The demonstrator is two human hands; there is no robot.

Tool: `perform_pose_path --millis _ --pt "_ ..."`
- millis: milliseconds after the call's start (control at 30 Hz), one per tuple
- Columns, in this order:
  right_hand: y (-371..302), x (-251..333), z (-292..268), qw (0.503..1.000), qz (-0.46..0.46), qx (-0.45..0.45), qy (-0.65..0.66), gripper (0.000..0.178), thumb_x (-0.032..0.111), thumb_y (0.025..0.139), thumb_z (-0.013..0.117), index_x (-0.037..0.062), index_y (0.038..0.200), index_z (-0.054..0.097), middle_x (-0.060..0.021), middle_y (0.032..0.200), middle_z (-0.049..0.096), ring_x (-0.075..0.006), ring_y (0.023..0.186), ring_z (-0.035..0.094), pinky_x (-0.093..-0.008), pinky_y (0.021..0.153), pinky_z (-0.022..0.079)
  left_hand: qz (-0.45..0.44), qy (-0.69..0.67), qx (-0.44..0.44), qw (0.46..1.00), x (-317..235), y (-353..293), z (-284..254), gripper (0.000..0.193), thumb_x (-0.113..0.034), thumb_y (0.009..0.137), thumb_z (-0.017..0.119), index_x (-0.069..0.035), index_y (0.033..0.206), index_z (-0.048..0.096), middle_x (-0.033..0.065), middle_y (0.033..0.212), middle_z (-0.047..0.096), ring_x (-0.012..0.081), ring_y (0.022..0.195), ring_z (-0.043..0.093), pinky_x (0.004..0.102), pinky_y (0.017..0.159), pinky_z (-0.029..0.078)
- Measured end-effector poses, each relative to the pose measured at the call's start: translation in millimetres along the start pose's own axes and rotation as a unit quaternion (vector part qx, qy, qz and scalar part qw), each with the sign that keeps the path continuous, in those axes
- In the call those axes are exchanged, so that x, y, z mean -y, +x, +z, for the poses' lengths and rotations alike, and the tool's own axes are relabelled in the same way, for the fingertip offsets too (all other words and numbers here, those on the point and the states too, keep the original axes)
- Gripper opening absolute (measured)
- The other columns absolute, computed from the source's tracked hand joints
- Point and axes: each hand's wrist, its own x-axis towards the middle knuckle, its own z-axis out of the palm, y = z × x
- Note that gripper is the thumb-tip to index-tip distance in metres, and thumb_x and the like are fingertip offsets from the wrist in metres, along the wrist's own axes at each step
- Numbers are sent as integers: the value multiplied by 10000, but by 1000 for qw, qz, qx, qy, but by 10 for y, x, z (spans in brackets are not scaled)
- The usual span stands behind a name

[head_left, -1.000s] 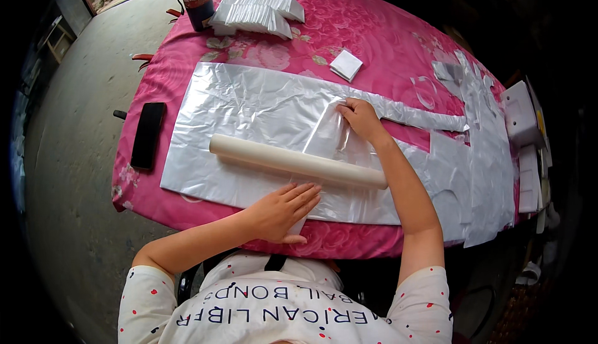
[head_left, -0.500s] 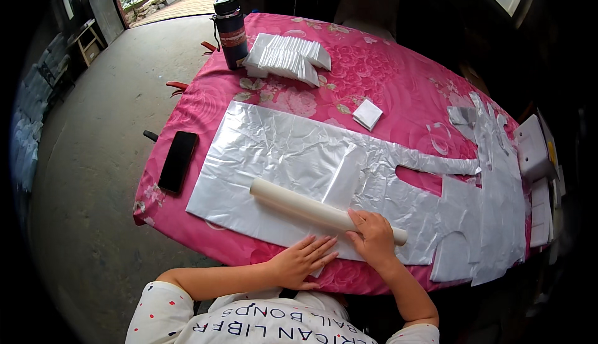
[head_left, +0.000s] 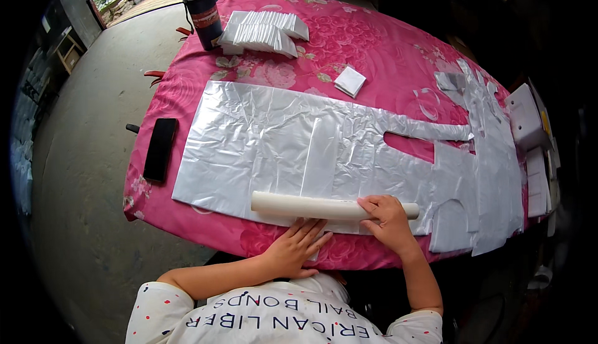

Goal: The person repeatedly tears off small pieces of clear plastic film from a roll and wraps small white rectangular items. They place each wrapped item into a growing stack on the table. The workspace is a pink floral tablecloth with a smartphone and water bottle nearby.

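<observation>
A stack of flat silvery-white plastic bags (head_left: 240, 135) with cut-out handles lies spread on the table. Across its near edge rests a cream-white pipe (head_left: 299, 206), nearly parallel to the table's front. My right hand (head_left: 387, 221) grips the pipe close to its right end, thumb and fingers around it. My left hand (head_left: 298, 245) lies flat with fingers spread, pressing the near edge of the bags just below the pipe. A lengthwise fold or strip (head_left: 313, 157) shows in the middle of the stack, partly hidden beneath the pipe.
A pink floral cloth (head_left: 349, 39) covers the table. Folded white packets (head_left: 265, 31) sit by a dark flask (head_left: 202, 17) at the far left, and one folded square (head_left: 351, 82) lies apart. A black phone (head_left: 160, 150) rests at left; plastic offcuts (head_left: 495, 176) and white boxes (head_left: 526, 113) at right.
The pipe has swung from a slant to nearly level, its left end coming nearer to me. My right hand has kept its grip, while my left hand stays on the near edge.
</observation>
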Motion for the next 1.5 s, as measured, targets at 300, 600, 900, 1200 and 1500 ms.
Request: perform_pose_path --millis 300,600,900,1200,1500 --pt "993 -350 174 992 -66 -91 -54 475 75 653 698 116 1119 616 -52 1051 594 -255 1010 519 -381 907 385 12 18 6 1000 -56 -11 56 764 -488 777 576 -78 1375 334 196 1444 250 321 1355 211 482 1072 192" --pt "820 -34 331 989 -139 -18 43 500 -60 680 593 54 1165 559 -134 1198 517 -313 1149 454 -382 959 394 168 -73 -49 982 405 -189 -153 491 -243 759 633 -19 1181 520 127 1261 471 253 1115 492 359 967 409" --pt "355 231 616 978 -176 43 102 503 -106 639 538 17 1126 570 -155 1187 528 -333 1130 488 -387 951 411 262 -42 -87 960 510 -162 -229 293 -93 784 552 8 1056 588 106 1137 573 233 1010 583 316 864 491" --pt "319 258 829 985 -131 -64 91 331 -32 699 624 20 1027 634 -119 1081 602 -300 1044 557 -353 891 460 113 -105 -116 981 564 24 -349 571 -44 665 648 -13 1212 486 168 1231 508 313 1174 473 381 975 413" --pt "359 230 657 991 -83 -56 92 238 32 746 604 42 977 660 -94 980 638 -251 888 603 -320 747 491 -45 -111 -136 983 612 203 -298 588 -122 673 616 -2 1231 474 147 1109 591 294 1020 565 417 927 408"
